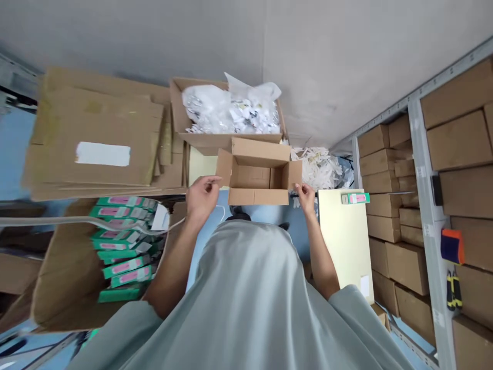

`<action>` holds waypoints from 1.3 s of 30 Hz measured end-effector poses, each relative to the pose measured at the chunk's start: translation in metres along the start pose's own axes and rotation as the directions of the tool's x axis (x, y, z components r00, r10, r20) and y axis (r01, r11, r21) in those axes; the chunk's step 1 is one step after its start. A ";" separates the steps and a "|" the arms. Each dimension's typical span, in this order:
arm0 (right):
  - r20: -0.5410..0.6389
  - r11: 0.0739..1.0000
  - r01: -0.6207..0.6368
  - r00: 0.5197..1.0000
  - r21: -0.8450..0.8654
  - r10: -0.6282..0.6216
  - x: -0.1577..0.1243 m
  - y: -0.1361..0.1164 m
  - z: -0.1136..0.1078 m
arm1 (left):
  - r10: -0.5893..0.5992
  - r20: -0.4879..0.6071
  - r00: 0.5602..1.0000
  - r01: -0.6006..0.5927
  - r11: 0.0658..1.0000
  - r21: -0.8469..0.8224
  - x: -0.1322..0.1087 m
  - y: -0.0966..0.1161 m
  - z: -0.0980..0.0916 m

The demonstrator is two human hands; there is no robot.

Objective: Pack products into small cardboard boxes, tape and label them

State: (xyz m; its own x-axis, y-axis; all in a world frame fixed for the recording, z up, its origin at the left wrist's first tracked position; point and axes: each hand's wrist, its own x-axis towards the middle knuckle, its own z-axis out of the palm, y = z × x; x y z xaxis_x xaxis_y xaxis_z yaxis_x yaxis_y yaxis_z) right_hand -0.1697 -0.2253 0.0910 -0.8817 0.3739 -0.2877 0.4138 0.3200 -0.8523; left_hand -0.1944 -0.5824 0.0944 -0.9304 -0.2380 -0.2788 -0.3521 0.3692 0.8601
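An open cardboard box (260,197) stands in front of me with its flaps spread outward, and nothing shows inside it. At its left flap is my left hand (203,199), thumb and fingers pinched on the flap's lower corner. My right hand (306,198) pinches the lower corner of the right flap. Behind the box sits a larger carton (227,140) holding clear plastic bags (250,110) of shredded paper.
Flattened cardboard (103,128) is stacked at the left, above a large carton (69,288) of green boxes (127,267). One green box (355,198) lies on a cream tabletop (342,241). Shelves of cartons (406,262) line the right; shredded paper (318,167) is heaped behind.
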 end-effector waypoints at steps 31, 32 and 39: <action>0.727 0.261 0.766 0.641 -0.587 -0.245 0.166 -0.243 0.285 | 0.377 -0.009 0.926 -0.364 0.898 0.247 0.166 0.033 -0.025; 0.725 0.202 0.756 0.655 -0.623 -0.214 0.169 -0.244 0.294 | 0.384 -0.005 0.923 -0.370 0.894 0.254 0.166 0.029 -0.025; 0.790 0.004 0.814 0.565 -0.581 -0.239 0.168 -0.236 0.291 | 0.400 0.000 0.917 -0.388 0.890 0.239 0.168 0.019 -0.028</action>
State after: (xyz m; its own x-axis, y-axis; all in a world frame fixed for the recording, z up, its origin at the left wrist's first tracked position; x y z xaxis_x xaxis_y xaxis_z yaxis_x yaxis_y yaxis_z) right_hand -0.4812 -0.4912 0.1166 -0.7761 -0.5527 -0.3036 -0.5841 0.8115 0.0161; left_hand -0.3546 -0.6402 0.0755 -0.9936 -0.0707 0.0881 0.0231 0.6360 0.7713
